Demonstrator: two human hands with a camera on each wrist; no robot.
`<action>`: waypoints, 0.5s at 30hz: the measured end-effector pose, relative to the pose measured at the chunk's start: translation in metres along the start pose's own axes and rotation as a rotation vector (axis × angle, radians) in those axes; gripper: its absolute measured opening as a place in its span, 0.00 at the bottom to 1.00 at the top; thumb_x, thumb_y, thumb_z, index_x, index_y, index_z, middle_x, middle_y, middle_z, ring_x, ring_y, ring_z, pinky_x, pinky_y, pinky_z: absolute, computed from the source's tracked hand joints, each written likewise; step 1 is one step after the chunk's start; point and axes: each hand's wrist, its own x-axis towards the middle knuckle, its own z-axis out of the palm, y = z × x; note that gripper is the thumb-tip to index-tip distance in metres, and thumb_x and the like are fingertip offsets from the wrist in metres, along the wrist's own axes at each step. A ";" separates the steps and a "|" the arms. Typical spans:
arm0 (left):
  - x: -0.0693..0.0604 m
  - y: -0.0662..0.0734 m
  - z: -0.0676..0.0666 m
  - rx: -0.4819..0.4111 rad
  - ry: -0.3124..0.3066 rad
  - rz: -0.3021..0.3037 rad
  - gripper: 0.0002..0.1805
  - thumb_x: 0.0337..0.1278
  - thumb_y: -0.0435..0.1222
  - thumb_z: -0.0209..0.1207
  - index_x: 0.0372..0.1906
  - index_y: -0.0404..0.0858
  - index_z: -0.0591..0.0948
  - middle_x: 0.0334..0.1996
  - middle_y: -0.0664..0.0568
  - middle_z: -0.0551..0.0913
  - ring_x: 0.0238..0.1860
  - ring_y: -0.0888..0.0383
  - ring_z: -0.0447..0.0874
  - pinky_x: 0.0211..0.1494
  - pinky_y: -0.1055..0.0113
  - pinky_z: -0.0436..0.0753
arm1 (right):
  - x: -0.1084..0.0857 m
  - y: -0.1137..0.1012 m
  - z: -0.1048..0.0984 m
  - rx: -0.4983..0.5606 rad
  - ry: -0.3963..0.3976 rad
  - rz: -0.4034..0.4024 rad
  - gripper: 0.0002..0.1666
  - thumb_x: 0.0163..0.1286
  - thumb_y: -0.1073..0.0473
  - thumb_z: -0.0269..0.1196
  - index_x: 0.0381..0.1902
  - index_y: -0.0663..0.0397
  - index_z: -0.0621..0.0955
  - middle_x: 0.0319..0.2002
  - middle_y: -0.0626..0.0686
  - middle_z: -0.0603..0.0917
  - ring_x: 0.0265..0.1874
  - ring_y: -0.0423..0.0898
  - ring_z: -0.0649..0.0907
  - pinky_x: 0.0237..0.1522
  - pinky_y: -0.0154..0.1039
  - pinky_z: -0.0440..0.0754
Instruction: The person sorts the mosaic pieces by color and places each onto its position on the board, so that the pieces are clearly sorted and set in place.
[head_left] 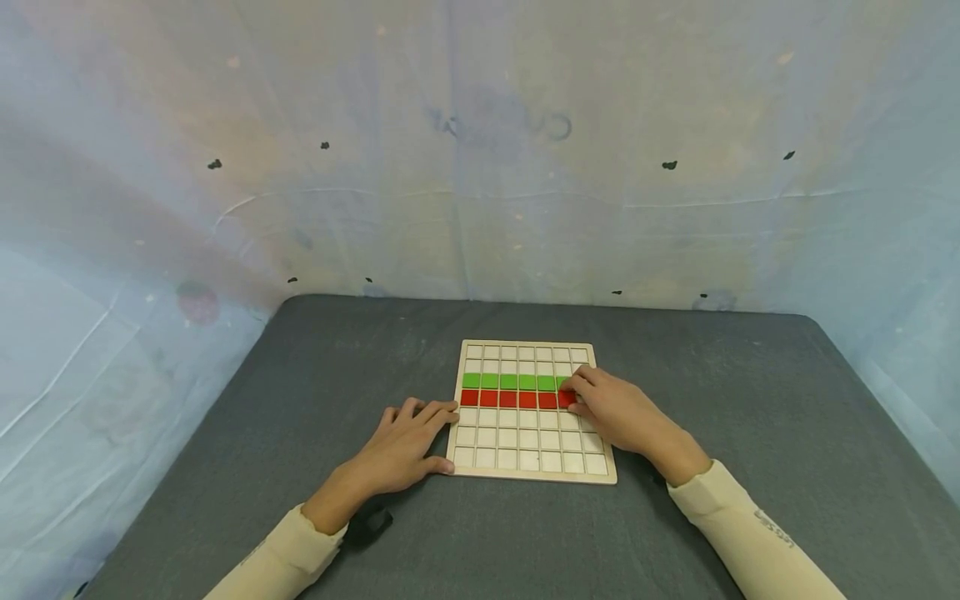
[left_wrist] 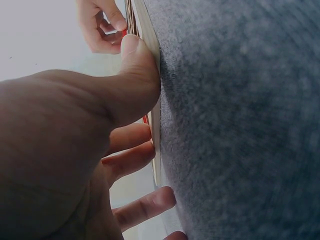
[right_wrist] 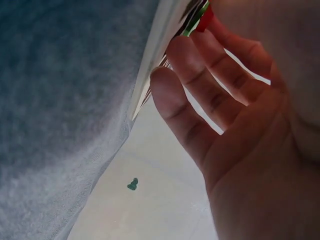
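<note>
A pale wooden board divided into a grid of square cells lies on the dark table. One row holds green tiles; the row nearer me holds red tiles. At the right end of that red row, my right hand pinches a red tile between thumb and fingers, at the board's surface. My left hand rests at the board's left edge, fingers spread, its thumb on the near left corner. The right hand covers part of the board's right side.
The dark cloth-covered table extends around the board on all sides. A light, wrinkled sheet with black marks hangs behind it and along both sides. Beneath the left wrist is a small black object.
</note>
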 end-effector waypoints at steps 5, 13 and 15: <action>0.001 -0.002 0.002 -0.002 -0.005 -0.004 0.38 0.54 0.57 0.65 0.71 0.51 0.71 0.74 0.59 0.65 0.66 0.48 0.65 0.62 0.43 0.65 | 0.000 0.000 0.000 -0.008 0.003 0.006 0.17 0.70 0.53 0.66 0.54 0.50 0.81 0.45 0.49 0.79 0.39 0.43 0.81 0.41 0.41 0.83; 0.001 -0.001 0.001 -0.002 0.000 -0.005 0.39 0.54 0.56 0.66 0.70 0.51 0.71 0.74 0.58 0.65 0.65 0.48 0.65 0.62 0.43 0.65 | 0.000 0.000 0.001 -0.006 -0.003 0.018 0.18 0.70 0.52 0.66 0.55 0.50 0.81 0.46 0.49 0.79 0.40 0.43 0.81 0.42 0.43 0.83; 0.001 0.000 0.001 -0.002 0.000 -0.007 0.39 0.54 0.56 0.66 0.71 0.51 0.71 0.73 0.58 0.66 0.65 0.48 0.65 0.62 0.43 0.65 | 0.000 0.000 0.001 -0.003 0.000 0.017 0.19 0.70 0.51 0.66 0.55 0.50 0.81 0.46 0.49 0.80 0.39 0.43 0.81 0.41 0.43 0.83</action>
